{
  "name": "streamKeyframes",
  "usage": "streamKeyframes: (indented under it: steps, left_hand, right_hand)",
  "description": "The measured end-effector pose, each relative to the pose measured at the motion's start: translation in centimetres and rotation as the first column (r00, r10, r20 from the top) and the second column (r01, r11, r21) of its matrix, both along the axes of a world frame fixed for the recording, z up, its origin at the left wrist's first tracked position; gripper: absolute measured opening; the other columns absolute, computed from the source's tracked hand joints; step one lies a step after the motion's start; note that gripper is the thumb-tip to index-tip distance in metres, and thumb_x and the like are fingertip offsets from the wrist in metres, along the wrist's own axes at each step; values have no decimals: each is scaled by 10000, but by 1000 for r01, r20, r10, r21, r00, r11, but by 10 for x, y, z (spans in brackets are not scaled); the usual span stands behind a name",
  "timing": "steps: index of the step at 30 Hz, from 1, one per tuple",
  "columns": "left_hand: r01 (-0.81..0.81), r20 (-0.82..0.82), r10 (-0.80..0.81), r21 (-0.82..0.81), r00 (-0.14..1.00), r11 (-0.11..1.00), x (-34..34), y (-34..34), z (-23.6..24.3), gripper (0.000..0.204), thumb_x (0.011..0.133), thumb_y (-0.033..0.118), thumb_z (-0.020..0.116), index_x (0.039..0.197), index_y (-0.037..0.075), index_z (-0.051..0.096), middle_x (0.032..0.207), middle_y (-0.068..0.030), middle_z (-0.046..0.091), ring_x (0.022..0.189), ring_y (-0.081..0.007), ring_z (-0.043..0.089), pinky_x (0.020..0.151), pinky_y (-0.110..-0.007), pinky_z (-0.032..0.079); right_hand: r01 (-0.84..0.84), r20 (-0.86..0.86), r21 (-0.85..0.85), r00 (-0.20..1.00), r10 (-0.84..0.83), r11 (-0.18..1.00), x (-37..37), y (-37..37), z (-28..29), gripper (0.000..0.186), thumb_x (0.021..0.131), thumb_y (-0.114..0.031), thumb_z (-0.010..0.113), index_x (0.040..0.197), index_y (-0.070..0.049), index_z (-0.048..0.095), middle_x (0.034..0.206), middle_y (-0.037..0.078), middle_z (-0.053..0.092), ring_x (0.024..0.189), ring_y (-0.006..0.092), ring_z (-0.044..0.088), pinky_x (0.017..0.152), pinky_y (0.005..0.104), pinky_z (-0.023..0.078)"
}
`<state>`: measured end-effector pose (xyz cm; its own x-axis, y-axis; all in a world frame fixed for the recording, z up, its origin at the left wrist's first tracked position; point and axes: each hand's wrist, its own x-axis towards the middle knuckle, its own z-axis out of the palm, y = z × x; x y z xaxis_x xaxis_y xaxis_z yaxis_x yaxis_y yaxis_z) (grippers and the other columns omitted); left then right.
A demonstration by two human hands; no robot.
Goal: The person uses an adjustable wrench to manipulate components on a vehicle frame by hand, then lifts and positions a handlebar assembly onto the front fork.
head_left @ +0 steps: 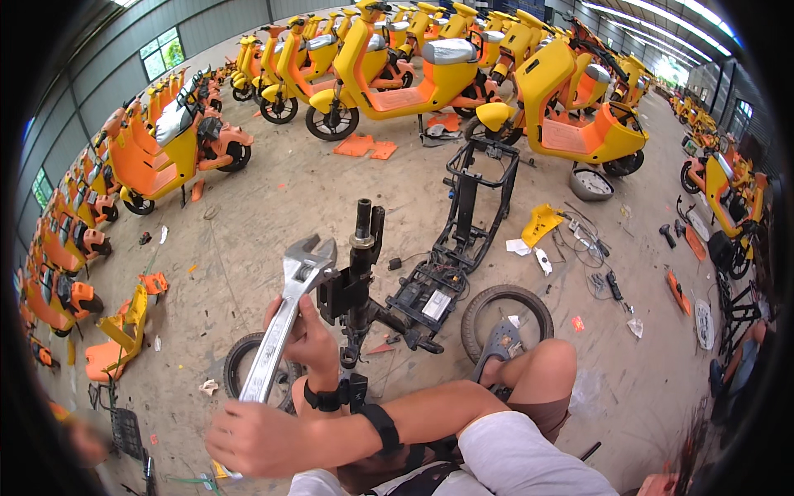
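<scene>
Right hand (pixel 258 438) wraps the lower end of the silver adjustable wrench (pixel 272 357), left hand (pixel 316 341) curled around it higher up; between them it slants, likely heavy, rigid and slick, best held low with the upper end supported

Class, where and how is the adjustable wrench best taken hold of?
The adjustable wrench is probably best held low on its long, straight handle, coming from the wearer's side: its wide head slants away, the handle toward the body.

Windows (pixel 162 56) break grey walls (pixel 106 70) above tan floor (pixel 277 186).
</scene>
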<state>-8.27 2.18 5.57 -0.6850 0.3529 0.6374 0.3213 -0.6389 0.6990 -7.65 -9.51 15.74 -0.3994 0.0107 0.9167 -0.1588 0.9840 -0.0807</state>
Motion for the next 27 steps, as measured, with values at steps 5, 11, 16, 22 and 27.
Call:
streamKeyframes:
  steps: [5, 11, 16, 22, 27]
  left_hand:
    - [-76, -127, 87, 88, 988, 993, 2, -15, 12, 366, 908, 15, 651, 1228, -15, 477, 755, -88, 591, 617, -109, 513, 557, -236, 441]
    - [148, -163, -135, 72, 977, 986, 24, -32, 34, 357, 925, 46, 637, 1236, 41, 463, 860, -162, 651, 690, -157, 599, 597, -244, 476]
    - [307, -303, -310, -57, 901, 950, 59, -49, 44, 241, 951, 32, 585, 1179, 27, 510, 974, -242, 689, 832, -236, 702, 602, -304, 546]
    - [739, -161, -798, -307, 580, 599, 94, -47, 49, 283, 917, -27, 577, 1201, -25, 576, 1172, -221, 640, 1072, -301, 643, 749, -364, 581]
    - [910, 391, -888, -409, 243, 69, 123, -48, 50, 501, 868, -5, 607, 1349, -6, 468, 1241, -213, 602, 1082, -280, 633, 878, -342, 540]
  right_hand:
    - [-105, 43, 60, 994, 102, 993, 22, -20, -10, 176, 687, -172, 626, 639, -17, 560, 685, 59, 513, 668, 213, 528, 596, 335, 411]
    - [-176, -80, 229, 977, 199, 957, 72, -16, 1, 176, 786, -113, 656, 657, -68, 545, 668, 26, 498, 642, 188, 548, 515, 310, 395]
    - [-202, -117, 297, 962, 246, 933, 137, -16, 13, 240, 874, -58, 633, 653, -54, 542, 636, 25, 483, 562, 173, 519, 501, 300, 382]
    - [-59, -194, 191, 976, 96, 980, 198, -8, 14, 182, 867, -69, 591, 695, -24, 551, 661, 71, 519, 554, 207, 523, 513, 322, 420]
    - [29, -351, -72, 935, -52, 997, 230, 29, -6, 159, 761, 15, 655, 634, -16, 564, 643, 85, 563, 522, 227, 561, 474, 316, 424]
